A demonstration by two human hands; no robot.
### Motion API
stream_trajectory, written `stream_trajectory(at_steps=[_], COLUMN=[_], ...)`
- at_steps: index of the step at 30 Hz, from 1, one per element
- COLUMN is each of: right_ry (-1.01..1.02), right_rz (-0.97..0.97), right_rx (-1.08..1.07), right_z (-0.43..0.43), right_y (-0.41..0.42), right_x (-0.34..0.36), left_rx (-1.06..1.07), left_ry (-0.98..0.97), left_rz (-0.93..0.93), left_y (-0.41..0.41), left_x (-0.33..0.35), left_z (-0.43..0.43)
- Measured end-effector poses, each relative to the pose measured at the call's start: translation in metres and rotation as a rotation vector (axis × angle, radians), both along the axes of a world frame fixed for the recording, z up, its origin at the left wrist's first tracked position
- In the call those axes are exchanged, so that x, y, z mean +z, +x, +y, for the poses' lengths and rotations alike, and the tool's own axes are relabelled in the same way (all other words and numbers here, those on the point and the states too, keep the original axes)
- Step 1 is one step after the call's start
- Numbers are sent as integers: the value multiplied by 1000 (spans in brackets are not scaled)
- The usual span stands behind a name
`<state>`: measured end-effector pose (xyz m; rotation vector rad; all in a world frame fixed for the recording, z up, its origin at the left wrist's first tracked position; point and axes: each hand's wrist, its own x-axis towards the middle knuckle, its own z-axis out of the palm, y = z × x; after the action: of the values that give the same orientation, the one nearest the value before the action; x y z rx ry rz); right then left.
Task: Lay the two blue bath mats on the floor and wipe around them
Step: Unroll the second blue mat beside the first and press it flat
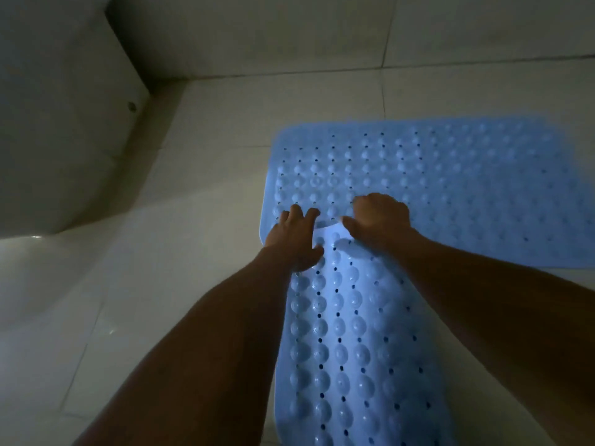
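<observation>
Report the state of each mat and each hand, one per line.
far mat: flat on the floor, lying crosswise.
near mat: spread lengthwise, its far end at the far mat's edge.
left hand: fingers spread, pressing on the near mat's far corner.
right hand: fingers curled at the near mat's far end; grip unclear.

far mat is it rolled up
No, the far mat lies spread out flat on the tiled floor.
</observation>
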<state>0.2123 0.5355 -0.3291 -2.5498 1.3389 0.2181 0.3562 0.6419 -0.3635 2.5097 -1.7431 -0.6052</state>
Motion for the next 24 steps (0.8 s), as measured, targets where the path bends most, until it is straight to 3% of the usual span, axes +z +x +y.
stream_trajectory(at_steps=[4, 6, 9, 12, 18, 21, 24], right_ry=[-95, -120, 126, 400, 740, 797, 731], right_rz=[-395, -483, -449, -405, -661, -688, -639], right_rx=[-189, -291, -557, -668, -736, -713, -655], right_z=[1, 9, 25, 36, 34, 30, 35], right_y=[-24, -43, -74, -84, -84, -93, -109], right_x=[-25, -26, -30, -34, -46, -48, -44], left_rx=[42, 129, 291, 171, 55, 135, 218], left_ry=[-265, -308, -202, -185, -77, -34, -71], left_rz=[-42, 21, 132, 59, -38, -27, -12], left_y=[-33, -62, -79, -69, -64, -75, -92], left_x=[-31, -41, -48, -58, -71, -65, -65], left_z=[23, 39, 55, 63, 70, 73, 98])
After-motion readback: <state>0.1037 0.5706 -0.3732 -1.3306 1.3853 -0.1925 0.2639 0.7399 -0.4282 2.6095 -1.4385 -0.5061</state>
